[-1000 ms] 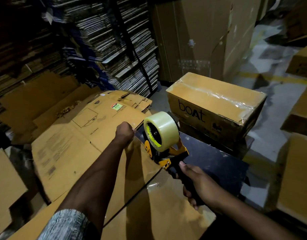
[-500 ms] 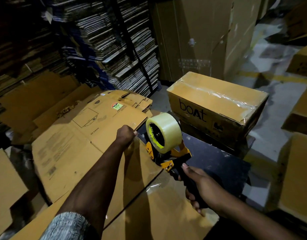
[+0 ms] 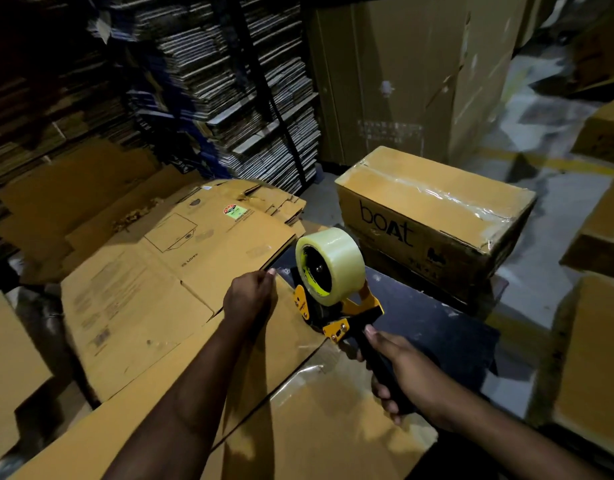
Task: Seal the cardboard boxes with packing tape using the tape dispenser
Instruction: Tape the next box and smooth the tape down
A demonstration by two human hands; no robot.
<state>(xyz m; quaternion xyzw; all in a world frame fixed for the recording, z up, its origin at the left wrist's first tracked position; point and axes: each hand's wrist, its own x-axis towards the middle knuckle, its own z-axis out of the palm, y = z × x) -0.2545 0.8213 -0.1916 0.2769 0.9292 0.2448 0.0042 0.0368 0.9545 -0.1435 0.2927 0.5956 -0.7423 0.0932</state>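
Observation:
A cardboard box [image 3: 298,420] lies right under me, its two top flaps meeting in a seam that runs diagonally. My right hand [image 3: 402,372] grips the black handle of a yellow tape dispenser [image 3: 336,306] loaded with a roll of clear tape [image 3: 336,261]. The dispenser's front rests at the far end of the seam. My left hand [image 3: 251,297] sits with curled fingers at the box's far edge, just left of the dispenser; what it pinches is hidden.
A taped box printed "boAt" [image 3: 433,220] stands on a dark platform [image 3: 447,334] ahead right. Flattened cartons [image 3: 167,271] lie to the left, with tall stacks of flat cardboard [image 3: 229,81] behind. More boxes [image 3: 593,358] line the right side.
Both hands and the dispenser have shifted slightly nearer along the box. The left hand stays at the far edge and the right keeps its grip on the handle.

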